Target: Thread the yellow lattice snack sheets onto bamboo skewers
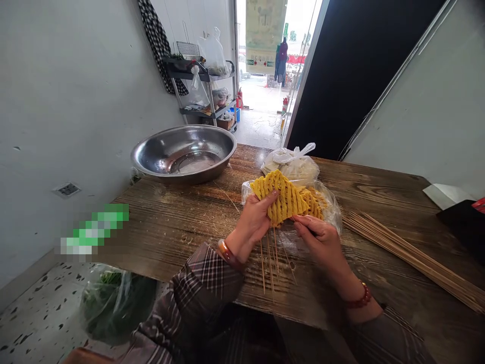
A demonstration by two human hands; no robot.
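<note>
My left hand (258, 217) is closed around a yellow, ridged, lattice-cut food piece (282, 194), thumb on its face. Several thin wooden skewers (270, 258) stick out below it, pointing down toward the table. At the piece's lower right edge, my right hand (320, 235) pinches a thin skewer between thumb and fingers; its tip against the food is too small to make out. Just behind the hands, more yellow ridged pieces (315, 201) lie on an open clear plastic bag (333, 207).
A wide steel basin (223, 161) stands at the table's far left. Behind the food lies a tied plastic bag (291, 164). A bundle of skewers (413, 258) spreads across the wooden table (166, 217) on the right. A bag of greens (113, 303) sits on the floor, left.
</note>
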